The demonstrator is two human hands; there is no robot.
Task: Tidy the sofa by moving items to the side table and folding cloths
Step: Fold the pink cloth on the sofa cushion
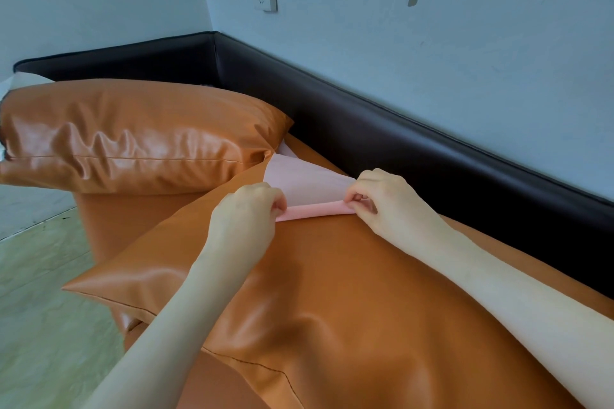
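I have a thin, pale pink cloth (309, 188) pinched between both hands on top of the large orange leatherette cushion (332, 292) that lies on the sofa in front of me. My left hand (247, 212) grips the near edge at its left end, fingers curled tight over the fabric; my right hand (378, 201) does the same at the right end, thumb and fingertips closed on the same rolled or doubled edge. Between my hands that edge runs as a narrow pink band, touching the cushion. The far part of the cloth tapers away toward the second orange cushion (133, 136) and slips in beside its corner, so I cannot tell how much is tucked out of sight there.

I judge the cloth light, soft and limp: it will sag and crease wherever I don't support it, and it may slide easily on the glossy leatherette. Holding it at the two ends of one edge seems right, since that keeps the fold line taut. The dark brown padded backrest (398, 143) runs along the wall just beyond.
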